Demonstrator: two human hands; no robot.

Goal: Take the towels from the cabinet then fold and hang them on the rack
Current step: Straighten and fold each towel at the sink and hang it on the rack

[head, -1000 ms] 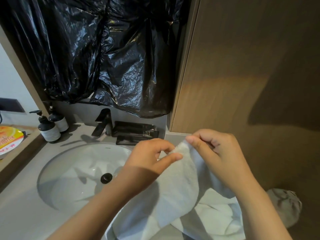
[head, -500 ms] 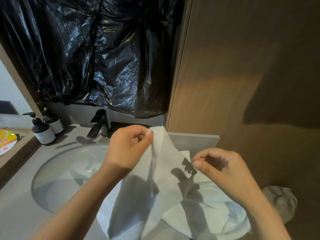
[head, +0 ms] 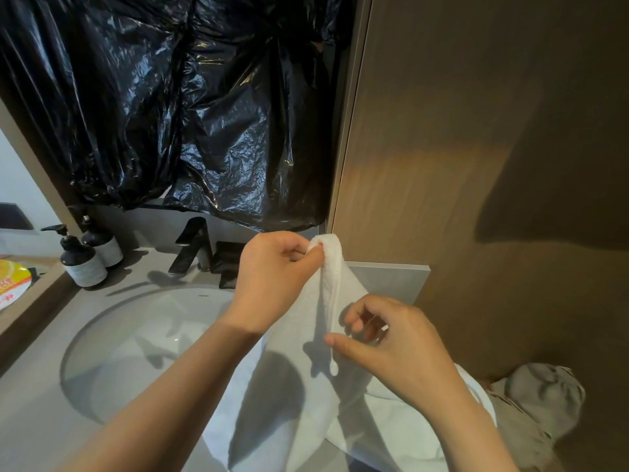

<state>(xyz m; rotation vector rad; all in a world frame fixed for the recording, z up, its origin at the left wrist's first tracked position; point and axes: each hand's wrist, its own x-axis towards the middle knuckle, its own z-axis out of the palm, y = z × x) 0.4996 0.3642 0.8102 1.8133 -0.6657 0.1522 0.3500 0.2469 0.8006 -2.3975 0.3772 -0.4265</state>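
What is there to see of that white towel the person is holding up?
The white towel looks like soft terry cloth with a thicker rolled hem down one edge. The left hand pinches its top corner and lifts it, so the cloth hangs in a tent shape. The lower part lies bunched on the grey counter, overlapping the sink rim. The right hand has its thumb across the hem lower down; whether it truly pinches is unclear. Hand shadows fall on it.
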